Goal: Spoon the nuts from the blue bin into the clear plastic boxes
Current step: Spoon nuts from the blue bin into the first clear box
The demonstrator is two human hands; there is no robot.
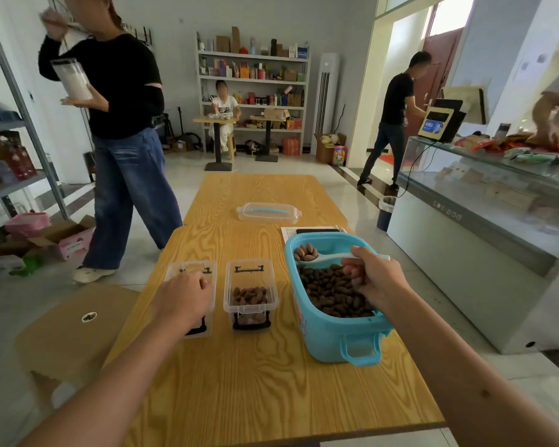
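Loaded spoon above the blue bin
Right hand [373, 279] grips the white spoon [320, 258] heaped with nuts [305, 252] over the blue bin [333, 333]; left hand [183, 296], fingers curled, rests on the left clear box [207, 267].

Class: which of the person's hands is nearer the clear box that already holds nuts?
Left. The left hand rests on the neighbouring box, just beside the clear box; the right hand is over the blue bin.
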